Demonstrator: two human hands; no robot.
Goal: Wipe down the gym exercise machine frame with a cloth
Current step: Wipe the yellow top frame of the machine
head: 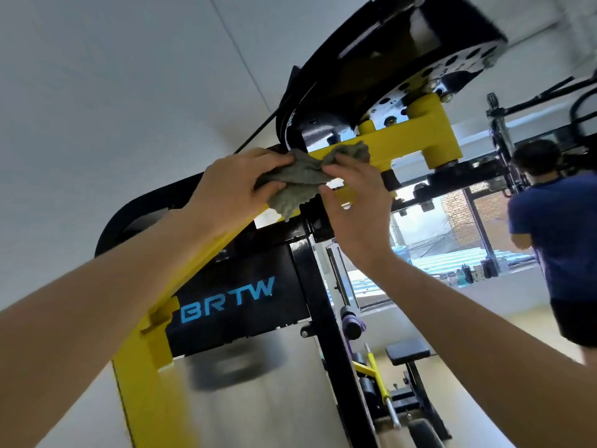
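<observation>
Yellow steel runs across my feed: the machine's frame beam slants from lower left to upper right, and both forearms reach up to it from the bottom corners. The left hand lies knuckles-up on the beam, its fingers curled over one end of the cloth and gripping it. The right hand comes in from the other side, palm turned away from me, its fingers pinching the cloth's other end. The cloth is grey-green and crumpled, bunched between the two sets of fingers and pressed against the beam, with a loose corner hanging below them.

Above the fingers, a large black plate drilled with round holes is bolted to the yellow bracket. Below the left fingers sits a black panel with blue "BRTW" lettering, and under that a brushed-metal cover. A white wall fills everything to the left of the fingers.

Well to the right of the fingers, a person in a blue shirt stands facing away. Between them and my right fingers a window shows brick and corrugated roofing. Bottles line its sill. Far below the right fingers, a small black bench pad is visible.
</observation>
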